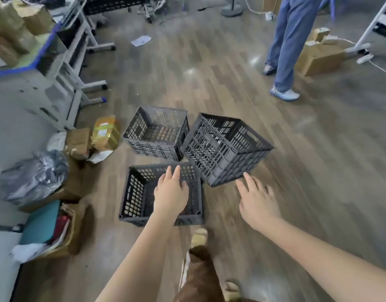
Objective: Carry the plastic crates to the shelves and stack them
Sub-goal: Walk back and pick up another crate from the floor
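Head view: three dark plastic crates sit clustered on the wood floor (242, 68). Near crate (135, 195) lies under the left hand (171, 192), fingers straight, holding nothing. Tilted crate (222, 149) is just beyond the right hand (258, 203), fingers spread, apart from it. Far crate (157, 131) stands upright behind, beside cardboard parcels (89, 140).

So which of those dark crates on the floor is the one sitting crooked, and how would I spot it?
Start at the grey metal desks on the left and look down to the three dark crates grouped on the wooden floor. The tilted crate is the right-hand one, just ahead of the right hand. Unlike the far crate and the near crate under the left hand, it sits turned and tipped, not flat.
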